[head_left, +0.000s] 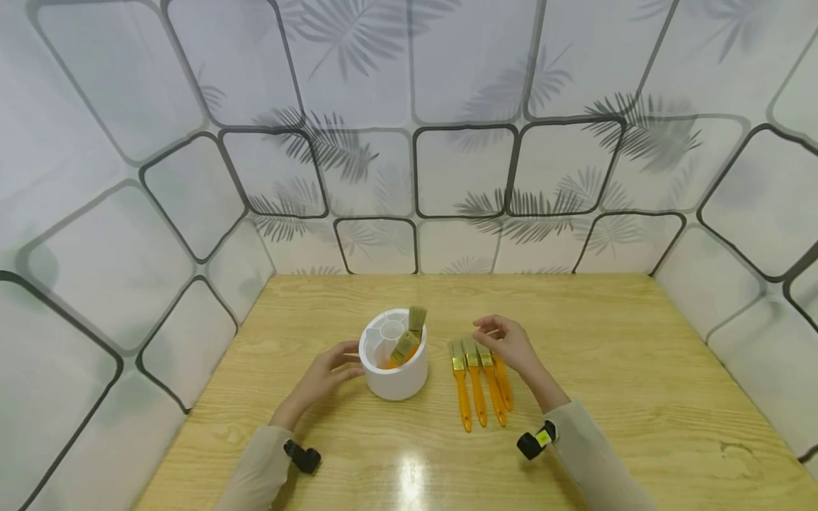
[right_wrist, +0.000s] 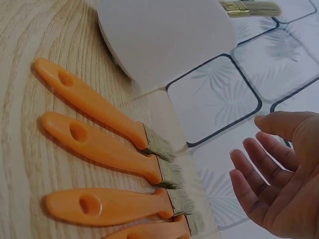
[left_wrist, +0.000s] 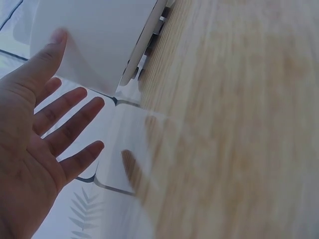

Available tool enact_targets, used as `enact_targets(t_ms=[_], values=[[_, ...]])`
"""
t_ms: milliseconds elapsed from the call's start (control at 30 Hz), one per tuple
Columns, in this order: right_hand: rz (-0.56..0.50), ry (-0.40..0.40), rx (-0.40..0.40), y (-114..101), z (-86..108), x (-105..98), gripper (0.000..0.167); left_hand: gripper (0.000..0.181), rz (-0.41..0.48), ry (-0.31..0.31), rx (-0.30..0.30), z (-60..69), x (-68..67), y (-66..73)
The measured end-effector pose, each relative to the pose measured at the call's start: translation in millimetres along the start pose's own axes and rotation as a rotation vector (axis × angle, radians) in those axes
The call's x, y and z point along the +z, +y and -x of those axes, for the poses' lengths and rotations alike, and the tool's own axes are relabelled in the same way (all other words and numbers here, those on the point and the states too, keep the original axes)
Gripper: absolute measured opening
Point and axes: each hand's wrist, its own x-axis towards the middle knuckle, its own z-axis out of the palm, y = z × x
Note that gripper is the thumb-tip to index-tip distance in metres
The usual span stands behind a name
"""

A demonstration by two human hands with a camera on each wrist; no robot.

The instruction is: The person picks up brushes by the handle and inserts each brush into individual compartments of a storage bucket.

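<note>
A round white holder [head_left: 397, 383] with inner compartments stands on the table, and two paintbrushes [head_left: 417, 319] lean in it, bristles up. My left hand [head_left: 327, 376] is at the holder's left side with its fingers spread; in the left wrist view the thumb [left_wrist: 50, 55] appears to touch the white wall. To the right of the holder, several orange-handled paintbrushes [head_left: 478, 397] lie side by side, bristles pointing away from me. Over their bristle ends hovers my right hand [head_left: 508, 342], fingers loosely bent and holding nothing. In the right wrist view it is apart from the brushes [right_wrist: 99, 147].
The wood-grain table [head_left: 639, 397] reaches back to a wall covering [head_left: 466, 170] with dark rounded outlines and leaf prints, which also closes off both sides. Small black cameras [head_left: 535, 441] sit on both wrists.
</note>
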Motion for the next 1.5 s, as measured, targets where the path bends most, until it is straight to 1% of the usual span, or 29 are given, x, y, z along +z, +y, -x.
enact_targets(t_ms=[67,233,333,433,533,667,833,867,900,933,1033,1100,1133,1167,1300,1400,1500], values=[[0.006,-0.004,-0.004,5,-2.0,0,0.024,0.049,0.018,-0.002,-0.024,-0.2,-0.5,2.0],[-0.001,-0.011,0.001,25,-9.9,0,0.028,0.057,0.035,-0.021,-0.091,-1.1,-1.6,2.6],[-0.009,-0.012,0.004,31,-11.9,0,0.029,0.06,0.023,-0.03,-0.106,-1.7,-1.8,2.3],[-0.013,-0.011,-0.007,34,-12.5,0,0.029,0.061,0.015,-0.034,-0.102,-2.2,-1.3,-0.1],[-0.014,-0.015,-0.019,35,-12.5,-1,0.029,0.063,0.009,-0.027,-0.098,-2.9,-0.3,-11.0],[-0.01,-0.017,-0.008,35,-13.0,-2,0.031,0.065,-0.002,-0.013,-0.084,-3.3,1.4,-26.7],[-0.018,-0.014,0.006,38,-11.7,-4,0.036,0.065,-0.016,0.007,-0.069,-2.3,2.7,-33.6],[-0.021,-0.016,0.006,38,-11.2,-4,0.037,0.065,-0.017,0.01,-0.071,-2.1,2.7,-33.9],[-0.024,-0.017,0.013,33,-9.1,-5,0.035,0.064,-0.014,0.009,-0.068,-2.1,2.8,-34.0],[-0.027,-0.019,0.016,29,-7.3,-6,0.034,0.063,-0.011,0.009,-0.07,-2.0,2.8,-30.7],[-0.032,-0.021,0.024,30,-6.8,-8,0.033,0.061,-0.011,0.01,-0.076,-2.0,2.5,-28.9],[-0.031,-0.02,0.033,32,-7.1,-9,0.033,0.06,-0.001,0.008,-0.075,-2.0,2.4,-28.8],[-0.032,-0.019,0.03,37,-8.8,-9,0.035,0.059,0.001,0.008,-0.076,-2.0,2.5,-28.9],[-0.034,-0.015,0.032,42,-10.3,-8,0.036,0.059,0.002,0.008,-0.074,-2.1,2.5,-32.7],[-0.036,-0.012,0.032,45,-9.9,-9,0.037,0.057,0.021,0.009,-0.069,-2.4,3.0,-35.6],[-0.035,-0.013,0.029,46,-9.1,-11,0.036,0.056,0.02,0.016,-0.065,-2.9,3.6,-34.7],[-0.049,-0.01,0.034,46,-8.9,-11,0.036,0.055,0.026,0.024,-0.055,-3.0,3.9,-29.6]])
